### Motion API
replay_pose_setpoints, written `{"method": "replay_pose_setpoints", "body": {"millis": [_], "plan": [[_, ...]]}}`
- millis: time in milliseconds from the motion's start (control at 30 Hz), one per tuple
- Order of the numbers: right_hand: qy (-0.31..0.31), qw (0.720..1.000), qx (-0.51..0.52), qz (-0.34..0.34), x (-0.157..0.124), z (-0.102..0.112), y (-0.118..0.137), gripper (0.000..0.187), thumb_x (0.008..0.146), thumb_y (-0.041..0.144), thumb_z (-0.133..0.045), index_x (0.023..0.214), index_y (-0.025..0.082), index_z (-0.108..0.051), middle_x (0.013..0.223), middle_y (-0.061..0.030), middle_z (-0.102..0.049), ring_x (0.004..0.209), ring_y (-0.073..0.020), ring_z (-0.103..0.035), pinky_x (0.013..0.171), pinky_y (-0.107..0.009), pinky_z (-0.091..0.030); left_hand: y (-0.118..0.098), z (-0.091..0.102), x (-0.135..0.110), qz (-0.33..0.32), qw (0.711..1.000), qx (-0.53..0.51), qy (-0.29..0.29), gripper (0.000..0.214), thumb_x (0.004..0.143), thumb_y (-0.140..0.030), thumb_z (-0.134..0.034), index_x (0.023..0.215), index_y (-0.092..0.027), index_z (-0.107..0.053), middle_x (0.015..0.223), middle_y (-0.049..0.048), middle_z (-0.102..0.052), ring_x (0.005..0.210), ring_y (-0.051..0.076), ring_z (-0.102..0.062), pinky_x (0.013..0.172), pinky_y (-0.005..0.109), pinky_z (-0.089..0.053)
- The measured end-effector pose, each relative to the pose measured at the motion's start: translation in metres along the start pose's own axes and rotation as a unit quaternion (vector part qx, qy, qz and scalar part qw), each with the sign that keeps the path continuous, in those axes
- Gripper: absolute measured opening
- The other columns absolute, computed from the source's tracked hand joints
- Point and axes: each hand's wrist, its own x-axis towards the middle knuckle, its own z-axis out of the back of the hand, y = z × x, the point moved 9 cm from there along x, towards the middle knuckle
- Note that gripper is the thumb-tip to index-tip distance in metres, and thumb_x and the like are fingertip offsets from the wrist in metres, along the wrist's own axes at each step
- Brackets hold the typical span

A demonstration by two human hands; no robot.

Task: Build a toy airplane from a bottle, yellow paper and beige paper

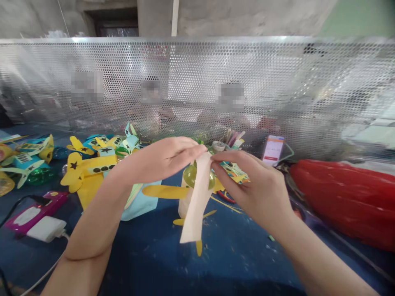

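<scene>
My left hand [166,158] and my right hand [249,187] meet over the blue table, both pinching the top of a pale paper strip [196,201] that hangs down between them. The right hand also holds a small printed sticker sheet [236,172] under its fingers. Right behind the strip stands a yellow toy plane [173,191] with a clear green dome [189,174]; its wings reach out to the left and right.
Several finished yellow and cyan toy planes [89,158] lie at the left. A pink device [33,211] with a white charger [46,229] sits at the near left. A red bag [345,197] fills the right. A phone [273,149] leans on the perforated metal screen [197,82], with people behind it.
</scene>
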Motion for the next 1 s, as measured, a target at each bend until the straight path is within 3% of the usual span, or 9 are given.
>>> {"method": "replay_pose_setpoints", "body": {"millis": [167,433,667,1000], "plan": [[-0.012,1.000,-0.013,0.014,0.000,0.000,0.003,0.009,0.092,0.017,-0.060,0.097,0.023,-0.065,0.089,-0.0019,-0.075,0.080,-0.0184,-0.072,0.072,-0.029,-0.056,0.006,0.004,0.011,-0.018,0.998,-0.034,-0.050,0.024,0.096,-0.033,-0.054,0.101,-0.019,-0.074,0.108,0.0055,-0.074,0.101,0.019,-0.067,0.087,0.029,-0.050],[-0.018,1.000,0.002,-0.001,0.000,0.002,-0.003,0.007,0.091,0.018,-0.061,0.094,0.023,-0.065,0.086,-0.0008,-0.075,0.077,-0.0178,-0.071,0.071,-0.029,-0.055,0.019,-0.001,0.019,-0.032,0.982,-0.180,-0.056,0.017,0.090,-0.031,-0.064,0.098,-0.018,-0.070,0.102,0.0065,-0.073,0.095,0.018,-0.067,0.086,0.030,-0.052],[-0.022,1.000,-0.002,-0.007,0.001,0.002,-0.003,0.008,0.091,0.018,-0.062,0.093,0.024,-0.066,0.085,-0.0007,-0.074,0.076,-0.0176,-0.071,0.066,-0.028,-0.055,0.033,-0.010,0.026,-0.074,0.940,-0.325,-0.065,0.019,0.082,-0.034,-0.075,0.080,-0.017,-0.067,0.102,0.0080,-0.073,0.098,0.018,-0.068,0.086,0.031,-0.052],[-0.037,0.999,0.022,-0.017,0.000,0.001,-0.009,0.008,0.091,0.018,-0.061,0.090,0.024,-0.067,0.086,-0.0016,-0.074,0.081,-0.0197,-0.071,0.071,-0.032,-0.057,0.043,-0.025,0.029,-0.052,0.900,-0.425,-0.081,0.026,0.080,-0.037,-0.077,0.078,-0.017,-0.061,0.099,0.0068,-0.072,0.090,0.015,-0.067,0.082,0.030,-0.052]]}}
